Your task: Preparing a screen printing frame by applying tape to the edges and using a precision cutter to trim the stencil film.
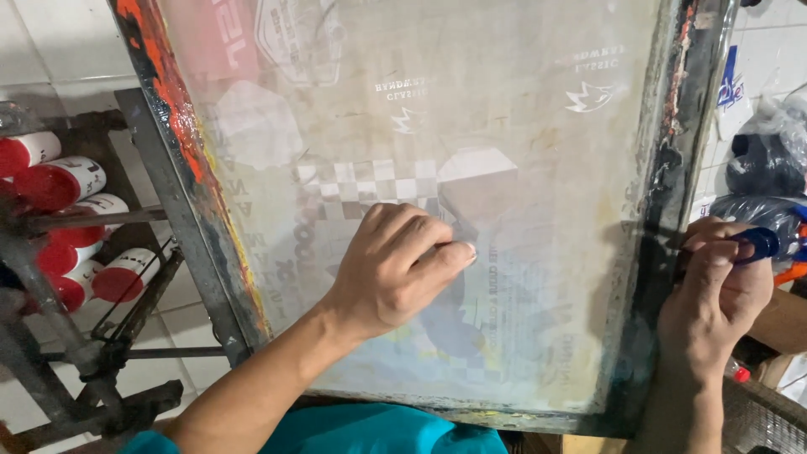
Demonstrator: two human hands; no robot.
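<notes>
The large translucent mesh printing screen in a stained dark metal frame [437, 126] fills the centre. The left hand [391, 269] presses on it, fingers curled. At three o'clock, the right hand [714, 294] grips a blue-capped bottle [761, 242]. At nine o'clock, red-capped white jars [63, 181] lie on a rack.

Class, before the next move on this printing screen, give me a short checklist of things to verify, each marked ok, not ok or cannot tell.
1. Left hand pressed on the screen mesh: ok.
2. Right hand steadying the screen frame at its right edge: ok.
3. Blue-capped item gripped in the right hand: ok.
4. What the left fingertips pinch: cannot tell.
5. Red-capped jars on the rack clear of the frame: ok.
</notes>
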